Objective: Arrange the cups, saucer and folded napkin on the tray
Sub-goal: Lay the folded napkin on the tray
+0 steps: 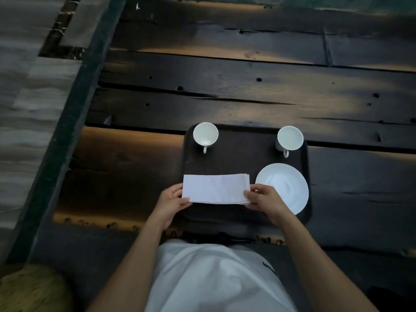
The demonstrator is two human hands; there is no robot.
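Note:
A dark rectangular tray lies on the wooden table. Two white cups stand at its far corners, one cup on the left and the other cup on the right, handles pointing toward me. A white saucer sits at the near right of the tray. The white folded napkin is over the tray's near left part. My left hand pinches its left end and my right hand pinches its right end, partly covering the saucer's near edge.
The dark plank table stretches far beyond the tray, with gaps and knot holes. Its left edge runs diagonally, with pale flooring beyond. A yellowish round object sits at the bottom left near my body.

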